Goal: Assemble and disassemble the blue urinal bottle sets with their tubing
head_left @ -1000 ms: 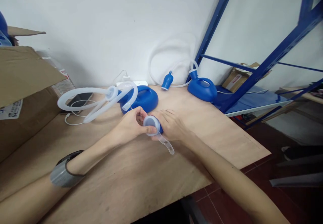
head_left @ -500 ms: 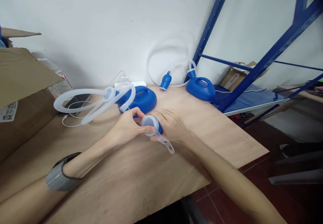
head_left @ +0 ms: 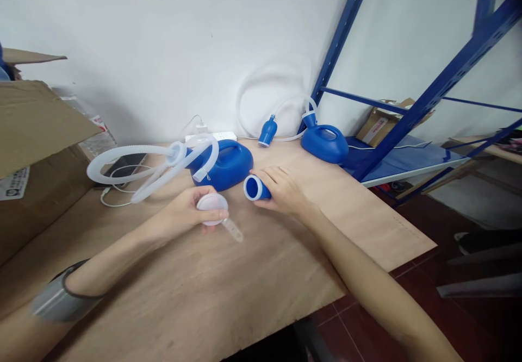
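My left hand (head_left: pixel 199 210) pinches a translucent round cap (head_left: pixel 212 205) by its rim, and a soft strap with holes hangs off its lower right. In my right hand (head_left: pixel 281 188) is a blue tubular funnel (head_left: pixel 263 189), its pale-rimmed open mouth turned toward the left. A gap of bare table lies between the cap and the funnel. Just behind my hands stands a blue plastic jug (head_left: pixel 234 163) with a handle. A coiled translucent hose (head_left: pixel 122 153) is attached at the jug's neck, its loose end hanging in front of the jug.
A second blue jug (head_left: pixel 324 143) with a hose stands at the back right, beside another blue funnel (head_left: pixel 268 131). An open cardboard box (head_left: pixel 49 188) fills the left side. Along the wall lies a power strip (head_left: pixel 220 135). A blue metal shelf (head_left: pixel 408 163) borders the right.
The cap has come away from the funnel's mouth. My left hand has moved left and toward me with it, while my right hand holds the funnel nearly in place.
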